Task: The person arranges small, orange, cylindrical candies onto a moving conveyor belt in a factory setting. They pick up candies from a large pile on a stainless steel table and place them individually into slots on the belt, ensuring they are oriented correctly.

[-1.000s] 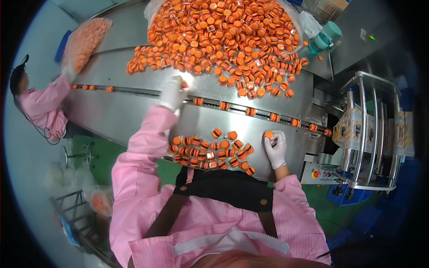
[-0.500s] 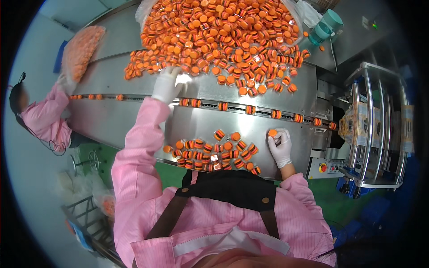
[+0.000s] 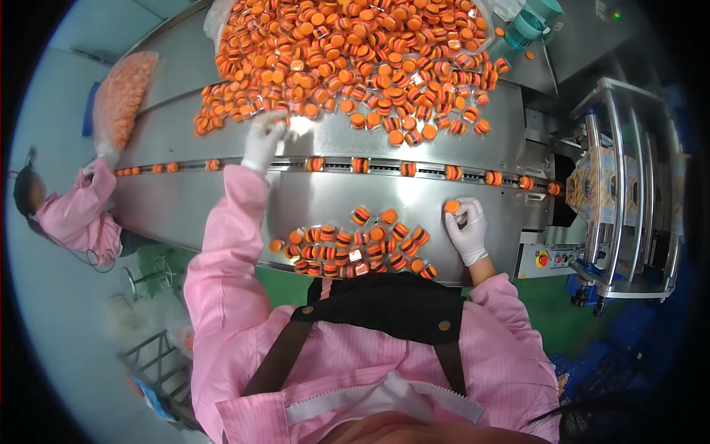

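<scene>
Handling, as judged: grip each piece lightly by its sides, wrapper uncreased; carry the left sleeve (image 3: 233, 229) clear of the sweets seated in the conveyor track (image 3: 337, 165). Right hand (image 3: 467, 226), near side of track: fingers pinch one wrapped burger-shaped sweet (image 3: 451, 207) at their tips. Left hand (image 3: 264, 140), beyond track, beside the large heap (image 3: 347, 63): fingers blurred, grip indeterminable. Smaller pile (image 3: 344, 238): on desk (image 3: 177, 203), near side of track.

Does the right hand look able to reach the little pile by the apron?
Probably yes: only bare metal table seems to separate the right hand from the little pile, though that hand holds an orange piece.
</scene>
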Demonstrator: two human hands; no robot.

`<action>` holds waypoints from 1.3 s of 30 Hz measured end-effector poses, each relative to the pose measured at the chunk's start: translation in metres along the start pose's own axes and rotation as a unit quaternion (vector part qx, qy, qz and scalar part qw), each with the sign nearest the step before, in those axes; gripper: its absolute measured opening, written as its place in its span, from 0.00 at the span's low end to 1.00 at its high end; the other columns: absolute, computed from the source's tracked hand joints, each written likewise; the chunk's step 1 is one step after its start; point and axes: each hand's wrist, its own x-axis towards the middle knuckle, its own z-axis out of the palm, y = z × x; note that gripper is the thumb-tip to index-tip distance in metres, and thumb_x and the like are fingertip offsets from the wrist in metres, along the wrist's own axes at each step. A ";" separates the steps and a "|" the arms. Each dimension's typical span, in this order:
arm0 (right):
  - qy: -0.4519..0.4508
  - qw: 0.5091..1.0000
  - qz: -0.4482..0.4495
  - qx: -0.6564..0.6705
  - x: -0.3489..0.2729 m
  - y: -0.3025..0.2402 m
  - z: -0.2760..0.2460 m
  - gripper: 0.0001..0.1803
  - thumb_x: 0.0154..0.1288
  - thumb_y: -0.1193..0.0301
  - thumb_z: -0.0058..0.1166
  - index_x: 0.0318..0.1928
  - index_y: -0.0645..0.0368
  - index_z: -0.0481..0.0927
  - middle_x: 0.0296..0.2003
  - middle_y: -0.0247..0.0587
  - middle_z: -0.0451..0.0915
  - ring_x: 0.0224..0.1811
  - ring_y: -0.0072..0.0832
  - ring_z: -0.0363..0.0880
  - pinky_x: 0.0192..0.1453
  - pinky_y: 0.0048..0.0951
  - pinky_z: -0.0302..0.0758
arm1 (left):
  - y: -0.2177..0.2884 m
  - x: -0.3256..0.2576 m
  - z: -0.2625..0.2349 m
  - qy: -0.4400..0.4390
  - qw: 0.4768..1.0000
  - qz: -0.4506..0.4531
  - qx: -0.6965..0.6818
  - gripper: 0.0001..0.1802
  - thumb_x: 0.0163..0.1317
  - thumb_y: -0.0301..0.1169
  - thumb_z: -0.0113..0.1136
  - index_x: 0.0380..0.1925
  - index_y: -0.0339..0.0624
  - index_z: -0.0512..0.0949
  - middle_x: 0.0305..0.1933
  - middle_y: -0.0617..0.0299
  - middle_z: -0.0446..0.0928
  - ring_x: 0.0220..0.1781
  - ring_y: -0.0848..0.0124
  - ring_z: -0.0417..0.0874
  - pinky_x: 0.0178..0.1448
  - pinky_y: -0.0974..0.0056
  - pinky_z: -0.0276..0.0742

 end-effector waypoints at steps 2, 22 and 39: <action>-0.001 1.000 -0.001 -0.002 0.000 0.000 0.000 0.13 0.51 0.78 0.62 0.28 0.59 0.68 0.37 0.40 0.74 0.24 0.20 0.67 0.28 0.21 0.68 | -0.012 -0.022 0.003 -0.045 0.988 -0.119 -0.091 0.11 0.62 0.21 0.54 0.44 0.40 0.77 0.35 0.60 0.77 0.33 0.72 0.81 0.42 0.69 0.78; 0.004 1.000 0.004 -0.009 0.001 -0.005 -0.001 0.13 0.51 0.79 0.62 0.28 0.59 0.67 0.35 0.39 0.74 0.22 0.19 0.66 0.27 0.21 0.67 | 0.007 0.028 0.075 0.101 0.902 0.026 0.419 0.19 0.56 0.43 0.62 0.40 0.39 0.76 0.41 0.47 0.78 0.45 0.52 0.80 0.48 0.53 0.75; 0.019 1.000 -0.010 -0.003 0.001 0.001 0.002 0.13 0.51 0.78 0.62 0.27 0.59 0.68 0.34 0.39 0.75 0.21 0.19 0.68 0.26 0.22 0.68 | 0.041 -0.041 0.109 -0.081 0.915 0.028 0.395 0.22 0.54 0.47 0.67 0.26 0.40 0.72 0.33 0.48 0.76 0.35 0.50 0.79 0.40 0.53 0.74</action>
